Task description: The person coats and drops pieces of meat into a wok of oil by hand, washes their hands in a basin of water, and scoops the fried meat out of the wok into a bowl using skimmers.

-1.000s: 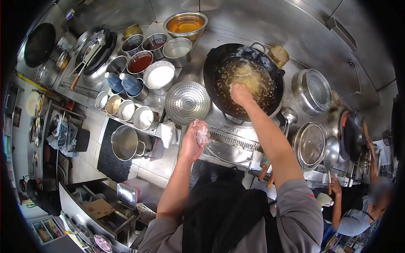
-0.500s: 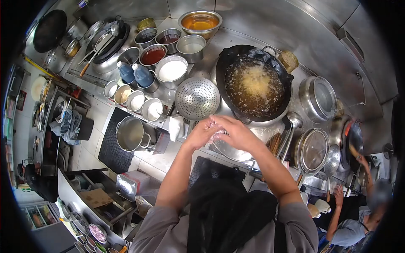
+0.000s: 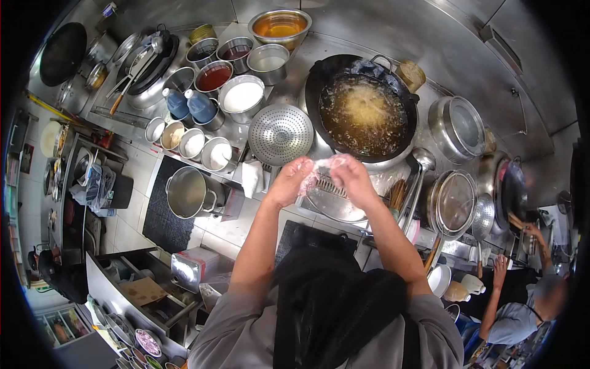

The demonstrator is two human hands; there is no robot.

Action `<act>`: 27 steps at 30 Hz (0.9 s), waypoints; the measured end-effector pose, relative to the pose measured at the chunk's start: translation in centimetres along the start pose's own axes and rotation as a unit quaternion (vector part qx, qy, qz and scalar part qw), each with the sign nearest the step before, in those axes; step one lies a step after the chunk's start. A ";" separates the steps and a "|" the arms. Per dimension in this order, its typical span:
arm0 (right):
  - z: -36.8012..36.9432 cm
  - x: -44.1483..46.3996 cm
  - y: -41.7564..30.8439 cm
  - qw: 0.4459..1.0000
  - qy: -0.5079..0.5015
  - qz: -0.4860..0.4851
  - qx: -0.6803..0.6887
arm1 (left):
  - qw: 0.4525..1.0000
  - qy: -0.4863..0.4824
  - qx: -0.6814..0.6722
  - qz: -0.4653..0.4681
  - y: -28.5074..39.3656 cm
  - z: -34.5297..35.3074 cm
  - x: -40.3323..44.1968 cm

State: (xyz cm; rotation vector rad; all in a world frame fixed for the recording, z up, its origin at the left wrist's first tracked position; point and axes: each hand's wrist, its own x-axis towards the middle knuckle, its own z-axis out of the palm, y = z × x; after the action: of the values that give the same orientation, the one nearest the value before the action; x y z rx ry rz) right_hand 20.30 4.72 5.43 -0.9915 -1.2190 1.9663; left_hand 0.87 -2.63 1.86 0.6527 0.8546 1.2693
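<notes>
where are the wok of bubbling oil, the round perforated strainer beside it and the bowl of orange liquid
wok (image 3: 313, 92): head view, left side of its dark rim
strainer (image 3: 281, 135): head view, middle of its perforated face
bowl (image 3: 279, 40): head view, front outer wall

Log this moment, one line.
left hand: holds raw-looking meat | right hand: pinches its stretched end | wok: oil bubbling | perforated strainer: beside wok
</notes>
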 end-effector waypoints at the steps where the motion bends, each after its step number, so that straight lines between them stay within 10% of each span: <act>1: -0.7 0.4 -0.2 0.999 0.020 -0.008 0.035 | 1.000 0.023 -0.017 0.005 0.1 -0.3 -0.2; 6: -2.8 0.8 -3.7 0.973 0.027 0.024 0.227 | 0.994 0.075 -0.076 0.023 0.9 -1.4 0.0; 13: -3.7 3.1 -2.7 0.993 0.054 0.007 0.109 | 0.981 0.129 -0.142 0.036 0.5 -0.3 1.9; 17: -6.5 5.9 -0.7 0.986 0.136 0.032 -0.089 | 0.981 0.135 -0.133 0.036 -0.3 -1.6 2.4; 21: -4.9 9.2 -2.1 0.835 0.179 -0.068 -0.515 | 0.981 0.116 -0.155 -0.002 -0.4 -1.6 1.8; 27: -7.5 14.8 -1.1 0.806 0.050 -0.134 -0.574 | 0.983 0.126 -0.135 -0.001 -0.1 -0.7 1.4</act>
State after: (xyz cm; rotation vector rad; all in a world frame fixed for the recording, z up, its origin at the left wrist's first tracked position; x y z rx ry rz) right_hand 18.83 20.44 0.18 -1.3006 -2.3873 0.7862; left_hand 0.41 -1.31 1.15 0.2778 0.8681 1.4546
